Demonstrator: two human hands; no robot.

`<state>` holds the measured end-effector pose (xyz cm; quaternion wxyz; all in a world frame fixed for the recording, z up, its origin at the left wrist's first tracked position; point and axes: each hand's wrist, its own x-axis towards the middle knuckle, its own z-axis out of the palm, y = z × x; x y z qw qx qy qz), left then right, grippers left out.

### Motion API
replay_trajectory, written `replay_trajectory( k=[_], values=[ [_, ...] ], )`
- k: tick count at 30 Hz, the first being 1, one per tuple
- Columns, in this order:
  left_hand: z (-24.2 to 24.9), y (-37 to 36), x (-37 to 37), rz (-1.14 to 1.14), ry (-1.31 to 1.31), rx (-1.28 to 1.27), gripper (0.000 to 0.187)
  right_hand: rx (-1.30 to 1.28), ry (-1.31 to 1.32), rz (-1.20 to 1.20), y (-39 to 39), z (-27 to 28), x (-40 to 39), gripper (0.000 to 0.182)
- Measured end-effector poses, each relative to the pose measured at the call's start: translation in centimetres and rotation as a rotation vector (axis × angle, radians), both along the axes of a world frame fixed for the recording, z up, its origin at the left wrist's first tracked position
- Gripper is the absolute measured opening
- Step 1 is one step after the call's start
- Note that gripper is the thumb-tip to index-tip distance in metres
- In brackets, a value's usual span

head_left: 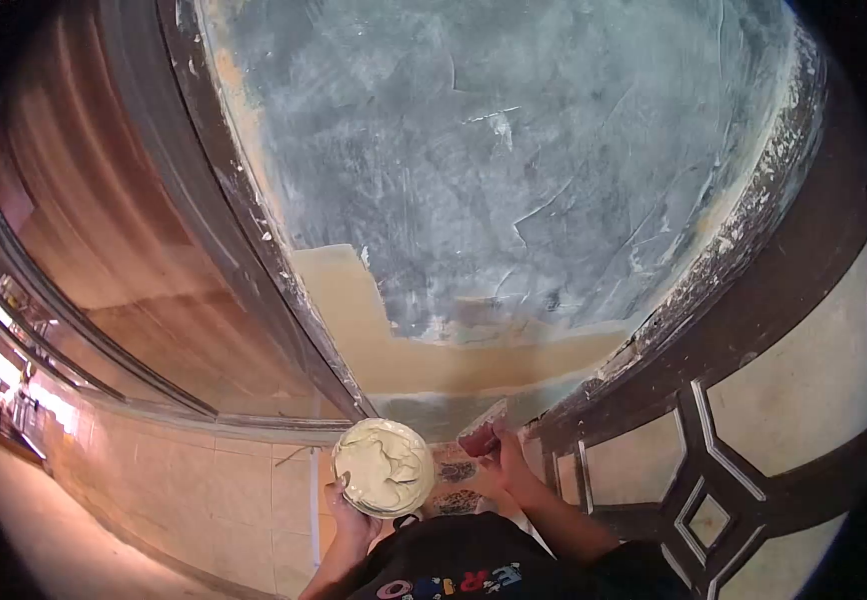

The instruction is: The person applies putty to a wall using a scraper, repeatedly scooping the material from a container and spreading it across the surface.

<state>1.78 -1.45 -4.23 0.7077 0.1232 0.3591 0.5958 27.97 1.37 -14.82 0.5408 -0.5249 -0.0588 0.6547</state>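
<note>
My left hand (352, 515) grips a round tub (430, 462) from its near left side, thumb up by the rim. Pale cream filler (386, 465) fills the tub, its surface swirled and scooped. My right hand (510, 466) is closed around a putty knife (481, 430), whose reddish flat part points up toward the wall. The blade's edge looks light, perhaps smeared with filler. Ahead stands a wall panel with patchy blue-grey coating (474, 180). Along its lower edge and lower left runs a smooth beige area (454, 368). Both hands are apart from the wall.
A dark frame (224, 185) splattered with white bounds the panel on the left, beside brown glazing (124, 220). On the right is a dark door (689, 430) with pale panes. Tiled floor (224, 490) extends at lower left.
</note>
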Motion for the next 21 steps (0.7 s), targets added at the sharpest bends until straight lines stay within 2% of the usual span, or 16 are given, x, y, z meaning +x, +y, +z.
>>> replay_trajectory(
  k=[5, 7, 14, 21],
  values=[
    [-0.3, 0.7, -1.7, -0.041, 0.013, -0.021, 0.07, 0.101, 0.153, -0.015, 2.5, 1.3, -4.7, 0.026],
    [-0.6, 1.0, -2.6, -0.042, 0.03, -0.012, 0.07, 0.219, 0.162, 0.082, 3.1, 3.1, -6.6, 0.02],
    [-0.9, 1.5, -6.0, -0.051, 0.068, 0.005, 0.071, 0.351, 0.246, -0.117, 5.7, 5.3, -11.8, 0.021],
    [-0.2, 1.3, -8.4, -0.082, 0.127, -0.006, 0.07, 0.383, 0.207, -0.22, 8.1, 8.0, -14.5, 0.027]
  ],
)
